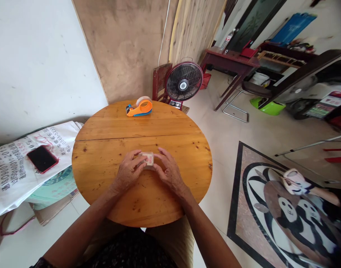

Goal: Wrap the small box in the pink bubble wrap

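Observation:
A small pale box (pixel 148 159) with reddish print rests on the round wooden table (pixel 109 130), near its middle. My left hand (pixel 129 170) and my right hand (pixel 168 169) close on it from either side, fingers curled around its edges. An orange and blue tape dispenser (pixel 140 107) with a roll of clear tape lies at the table's far edge, well away from both hands.
A black phone in a red case (pixel 42 159) lies on printed white sacks (pixel 16 167) to the left. A red floor fan (pixel 183 82) stands behind the table. A person's foot in a white slipper (pixel 294 182) shows at the right, over a panda floor pattern.

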`<state>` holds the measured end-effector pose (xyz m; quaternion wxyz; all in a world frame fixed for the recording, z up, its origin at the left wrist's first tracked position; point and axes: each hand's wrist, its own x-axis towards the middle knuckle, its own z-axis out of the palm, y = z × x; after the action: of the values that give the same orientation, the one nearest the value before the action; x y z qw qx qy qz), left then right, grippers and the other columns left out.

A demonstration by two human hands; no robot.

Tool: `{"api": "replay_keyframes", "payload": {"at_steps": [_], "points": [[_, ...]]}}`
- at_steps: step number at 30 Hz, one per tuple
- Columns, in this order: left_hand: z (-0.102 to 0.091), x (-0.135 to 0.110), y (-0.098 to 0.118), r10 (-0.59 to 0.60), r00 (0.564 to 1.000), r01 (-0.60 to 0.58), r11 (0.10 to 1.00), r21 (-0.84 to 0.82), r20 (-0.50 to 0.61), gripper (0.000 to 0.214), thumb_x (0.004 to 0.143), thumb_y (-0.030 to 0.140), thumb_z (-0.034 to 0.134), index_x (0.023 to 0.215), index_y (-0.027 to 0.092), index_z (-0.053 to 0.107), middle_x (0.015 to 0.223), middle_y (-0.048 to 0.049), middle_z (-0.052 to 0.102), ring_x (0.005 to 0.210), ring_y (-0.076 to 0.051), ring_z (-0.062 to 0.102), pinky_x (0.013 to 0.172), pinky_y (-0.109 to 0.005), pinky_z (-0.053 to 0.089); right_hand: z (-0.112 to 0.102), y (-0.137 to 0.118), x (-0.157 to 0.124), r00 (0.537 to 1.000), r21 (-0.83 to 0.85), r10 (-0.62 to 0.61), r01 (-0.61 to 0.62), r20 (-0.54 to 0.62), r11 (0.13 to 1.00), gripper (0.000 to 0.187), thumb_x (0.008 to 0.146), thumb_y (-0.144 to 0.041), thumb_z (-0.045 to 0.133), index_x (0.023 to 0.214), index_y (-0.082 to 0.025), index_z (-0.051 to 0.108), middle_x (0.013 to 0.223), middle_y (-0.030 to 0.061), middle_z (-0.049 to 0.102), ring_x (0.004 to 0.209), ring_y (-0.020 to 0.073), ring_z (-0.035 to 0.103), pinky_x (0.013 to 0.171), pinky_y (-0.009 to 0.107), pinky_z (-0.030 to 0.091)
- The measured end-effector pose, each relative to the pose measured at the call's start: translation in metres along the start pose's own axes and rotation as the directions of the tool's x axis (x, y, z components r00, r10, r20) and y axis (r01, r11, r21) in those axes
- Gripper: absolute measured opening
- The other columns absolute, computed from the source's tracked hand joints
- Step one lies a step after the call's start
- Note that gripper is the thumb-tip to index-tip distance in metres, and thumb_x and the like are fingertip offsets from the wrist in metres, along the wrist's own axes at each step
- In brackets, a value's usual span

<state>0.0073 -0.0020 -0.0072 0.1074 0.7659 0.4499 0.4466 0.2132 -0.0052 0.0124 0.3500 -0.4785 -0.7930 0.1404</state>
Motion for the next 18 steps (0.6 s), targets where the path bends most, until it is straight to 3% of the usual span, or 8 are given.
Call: {"api": "replay_keyframes", "payload": {"at_steps": [5,10,15,18], "points": [[0.001,0.0,-0.001,0.001,1.0,-0.001,1.0,-0.004,0.002,0.023,0.093,0.026,0.056,0.11,0.018,0.07,0.122,-0.0152,0.06,0.11,-0.025,0.061,0.093,-0.043,0.054,-0.001,0.001,0.003,0.999,0.074,0.038,-0.036,-0.024,0.997,0.032,0.093,-0.03,0.053,0.122,-0.022,0.061,0.14,0.0131,0.054,0.132,0.0238,0.05,0.11,0.045,0.041],[0.001,-0.001,-0.001,-0.007,1.0,0.007,1.0,-0.018,-0.006,0.024,0.093,0.026,0.056,0.11,0.018,0.07,0.121,-0.0155,0.06,0.11,-0.025,0.061,0.093,-0.042,0.053,-0.001,0.007,0.02,0.992,0.183,0.118,-0.111,-0.033,0.977,0.027,0.092,-0.029,0.051,0.115,-0.023,0.064,0.122,0.01,0.066,0.117,0.0212,0.06,0.104,0.041,0.046],[0.001,0.0,0.0,-0.01,1.0,0.01,1.0,-0.007,-0.004,0.023,0.094,0.029,0.055,0.109,0.021,0.071,0.12,-0.0129,0.061,0.109,-0.024,0.061,0.092,-0.041,0.054,0.002,0.016,0.044,0.973,0.246,0.22,-0.23,0.066,0.942,0.029,0.085,-0.026,0.056,0.111,-0.021,0.066,0.111,0.008,0.071,0.101,0.0201,0.066,0.089,0.036,0.053],[0.001,0.0,0.0,-0.007,1.0,0.007,1.0,0.002,0.001,0.023,0.094,0.028,0.055,0.11,0.022,0.07,0.12,-0.0127,0.061,0.109,-0.024,0.06,0.092,-0.042,0.053,0.005,0.018,0.056,0.962,0.233,0.234,-0.262,0.142,0.936,0.031,0.081,-0.022,0.058,0.11,-0.02,0.067,0.111,0.0079,0.071,0.101,0.0201,0.066,0.089,0.036,0.053]]}}
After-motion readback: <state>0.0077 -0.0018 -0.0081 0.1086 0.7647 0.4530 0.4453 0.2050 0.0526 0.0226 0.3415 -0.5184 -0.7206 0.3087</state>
